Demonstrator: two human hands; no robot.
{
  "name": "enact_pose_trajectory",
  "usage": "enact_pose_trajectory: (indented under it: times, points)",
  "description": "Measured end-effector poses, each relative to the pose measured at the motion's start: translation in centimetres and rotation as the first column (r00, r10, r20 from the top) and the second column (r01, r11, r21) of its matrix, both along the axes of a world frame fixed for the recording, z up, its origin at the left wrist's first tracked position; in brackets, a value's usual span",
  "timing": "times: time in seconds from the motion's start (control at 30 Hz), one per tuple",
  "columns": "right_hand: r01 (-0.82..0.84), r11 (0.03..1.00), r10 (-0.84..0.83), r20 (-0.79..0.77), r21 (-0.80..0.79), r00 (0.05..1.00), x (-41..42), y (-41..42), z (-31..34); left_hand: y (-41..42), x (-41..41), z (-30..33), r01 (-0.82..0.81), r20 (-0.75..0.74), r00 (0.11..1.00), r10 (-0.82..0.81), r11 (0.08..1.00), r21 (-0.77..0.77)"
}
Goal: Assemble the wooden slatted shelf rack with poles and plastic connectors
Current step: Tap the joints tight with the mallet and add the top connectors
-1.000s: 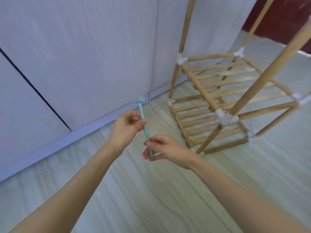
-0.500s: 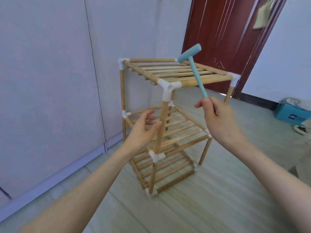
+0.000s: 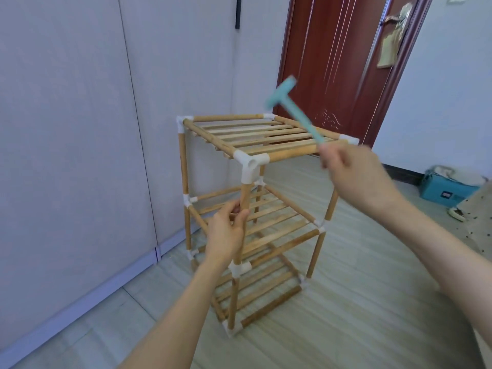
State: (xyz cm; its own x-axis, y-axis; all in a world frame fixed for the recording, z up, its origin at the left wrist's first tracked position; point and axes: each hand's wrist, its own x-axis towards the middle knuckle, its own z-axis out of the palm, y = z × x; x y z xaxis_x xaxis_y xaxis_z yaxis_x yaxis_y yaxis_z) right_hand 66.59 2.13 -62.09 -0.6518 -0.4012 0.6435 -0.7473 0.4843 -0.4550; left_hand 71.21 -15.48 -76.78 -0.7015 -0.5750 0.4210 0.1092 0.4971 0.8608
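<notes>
- Shelf rack (image 3: pixel 255 209): three slatted tiers, upright on the floor (image 3: pixel 346 315), near the wall (image 3: pixel 80 129).
- Left hand (image 3: pixel 226 233): grip curled round the front pole (image 3: pixel 245 198), between top and middle tiers.
- Corner connector (image 3: pixel 251 165): white, above that pole.
- Right hand (image 3: pixel 354 177): grip clamped on the handle of a teal hammer (image 3: pixel 295 110), head raised above the top tier; blurred.
- Door (image 3: pixel 346 62): dark red, behind.
- Blue box (image 3: pixel 447 191): on the floor, right.

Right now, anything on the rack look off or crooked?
Nothing clearly wrong. The rack stands upright with three slatted shelves level and connectors seated. The near top connector has an open socket facing up. Left hand holds the front pole; right hand holds the hammer raised, blurred.
</notes>
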Motion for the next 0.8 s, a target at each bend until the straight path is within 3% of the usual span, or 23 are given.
enact_pose_trajectory:
  times: [0.03,0.07,0.13,0.17,0.2,0.3,0.33,0.37,0.4,0.43,0.47,0.53,0.57,0.6,0.63,0.67,0.7,0.73,0.77,0.8]
  points:
    - [0.028,0.986,-0.042,-0.083,-0.162,0.996,-0.2,0.0,0.2,-0.1,0.0,0.0,0.007,0.003,1.000,-0.007,1.000,0.007]
    - [0.051,0.987,-0.071,-0.129,-0.149,0.989,0.4,-0.1,0.4,-0.1,0.0,-0.1,0.014,0.009,1.000,-0.014,1.000,0.017]
    - [0.025,0.969,-0.016,-0.038,0.247,0.999,0.8,-0.4,-1.8,-0.2,0.1,-0.2,0.027,0.016,0.999,-0.027,0.999,0.026]
    - [-0.018,0.949,0.002,0.050,0.314,0.999,0.9,-0.2,-2.4,-0.2,0.1,-0.2,0.032,0.013,0.999,-0.032,0.999,0.023]
    - [-0.019,0.946,0.007,0.037,0.325,0.999,0.6,0.0,-1.8,-0.3,0.1,-0.3,0.041,0.014,0.999,-0.041,0.999,0.017]
    - [0.052,0.983,-0.083,-0.179,-0.174,0.980,0.4,-0.3,0.8,-0.5,0.0,-0.2,0.061,0.019,0.998,-0.061,0.998,0.036]
    - [0.067,0.992,-0.086,-0.189,-0.108,0.978,0.7,-0.8,0.9,-0.5,0.0,-0.1,0.065,0.023,0.998,-0.066,0.997,0.044]
    - [0.064,0.990,-0.035,-0.226,0.124,0.974,0.7,-1.1,-0.2,-0.5,0.2,0.0,0.067,0.027,0.997,-0.069,0.997,0.046]
    - [0.020,0.945,0.016,-0.109,0.326,0.994,0.8,-1.0,-1.3,-0.5,0.2,0.0,0.070,0.028,0.997,-0.071,0.996,0.048]
    - [-0.033,0.935,0.036,-0.003,0.354,0.999,1.0,-0.6,-1.2,-0.5,0.3,0.0,0.076,0.034,0.996,-0.077,0.996,0.048]
    - [-0.031,0.953,0.031,0.005,0.300,1.000,0.4,-0.3,-0.5,-0.6,0.3,0.1,0.080,0.043,0.996,-0.082,0.996,0.049]
    - [0.044,0.993,-0.059,-0.140,-0.107,0.988,0.1,0.0,0.9,-0.8,0.4,0.2,0.087,0.058,0.994,-0.091,0.995,0.056]
    - [0.045,0.987,-0.064,-0.118,-0.152,0.991,0.5,-0.1,1.2,-0.8,0.4,0.3,0.096,0.067,0.993,-0.100,0.994,0.059]
    - [0.051,0.998,-0.049,-0.088,0.030,0.995,0.5,-0.2,0.9,-0.8,0.5,0.5,0.105,0.074,0.991,-0.110,0.993,0.062]
    - [-0.008,0.978,-0.012,0.095,0.210,0.995,0.7,-0.3,0.2,-0.8,0.6,0.6,0.113,0.077,0.990,-0.118,0.992,0.064]
    - [-0.039,0.968,-0.001,0.160,0.246,0.987,0.4,0.0,0.0,-0.7,0.6,0.6,0.123,0.079,0.989,-0.127,0.991,0.061]
    - [-0.024,0.966,-0.013,0.143,0.256,0.990,0.2,0.1,1.0,-0.8,0.6,0.7,0.132,0.080,0.987,-0.136,0.990,0.055]
    - [0.024,0.981,-0.025,0.001,0.193,1.000,-0.2,0.1,2.2,-0.8,0.6,0.9,0.133,0.078,0.987,-0.137,0.990,0.056]
    - [0.034,0.999,-0.031,-0.102,0.028,0.994,-0.3,0.1,2.8,-0.8,0.6,1.0,0.130,0.078,0.988,-0.135,0.990,0.063]
    - [0.061,0.998,-0.064,-0.151,-0.027,0.986,-0.1,0.0,2.8,-0.7,0.7,1.1,0.129,0.079,0.988,-0.134,0.989,0.069]
